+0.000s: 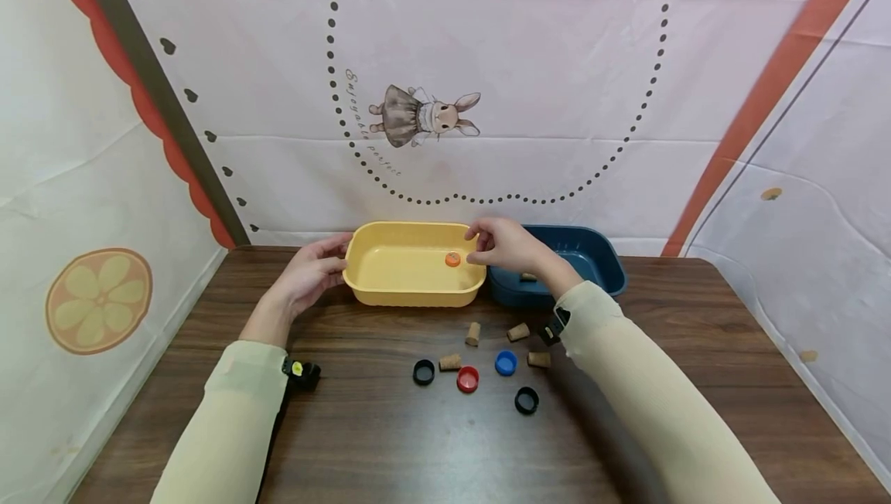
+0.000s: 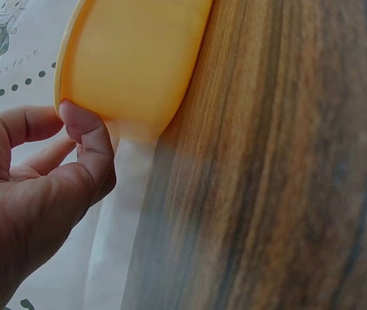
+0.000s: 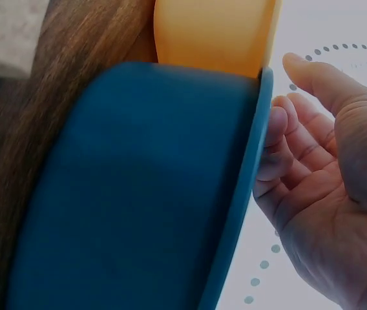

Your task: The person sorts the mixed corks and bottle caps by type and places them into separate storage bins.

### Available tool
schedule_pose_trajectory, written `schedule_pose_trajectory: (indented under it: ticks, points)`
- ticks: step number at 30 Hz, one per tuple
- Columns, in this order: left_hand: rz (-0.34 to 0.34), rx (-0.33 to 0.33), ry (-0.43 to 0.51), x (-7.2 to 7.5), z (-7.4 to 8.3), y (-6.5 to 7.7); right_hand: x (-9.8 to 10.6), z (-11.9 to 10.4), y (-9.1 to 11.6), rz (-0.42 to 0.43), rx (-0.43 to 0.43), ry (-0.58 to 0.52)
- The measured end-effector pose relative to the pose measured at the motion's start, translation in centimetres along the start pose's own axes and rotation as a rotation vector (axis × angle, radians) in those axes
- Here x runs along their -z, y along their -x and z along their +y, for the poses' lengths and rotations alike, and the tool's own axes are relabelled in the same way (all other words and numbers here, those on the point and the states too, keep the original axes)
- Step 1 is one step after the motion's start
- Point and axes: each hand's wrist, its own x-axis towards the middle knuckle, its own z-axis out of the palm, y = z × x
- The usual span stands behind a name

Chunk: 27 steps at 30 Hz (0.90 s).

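My left hand (image 1: 311,274) is at the left end of the yellow tub (image 1: 414,298), and in the left wrist view its thumb and a finger (image 2: 86,132) grip the rim there. An orange bottle cap (image 1: 452,259) lies inside the tub near its right end. My right hand (image 1: 506,245) hovers over that end, beside the cap, its thumb apart from loosely bent fingers and nothing visible between them. Below the right forearm is the dark blue tub (image 1: 604,260), touching or nearly touching the yellow one. A cork (image 1: 528,277) inside it is partly hidden.
In front of the tubs lie several corks (image 1: 518,332), a blue cap (image 1: 506,362), a red cap (image 1: 468,379) and two black caps, one left (image 1: 423,372) and one right (image 1: 527,400). A printed cloth (image 1: 557,102) hangs behind the wooden table (image 1: 362,427).
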Motion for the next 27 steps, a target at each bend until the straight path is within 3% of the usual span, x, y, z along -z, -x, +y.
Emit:
schedule_pose_trajectory:
  ticks: [27]
  points:
    - [-0.004,-0.011,0.014,0.0,-0.2,-0.1,1.8,-0.2,7.4,0.042,0.083,-0.009]
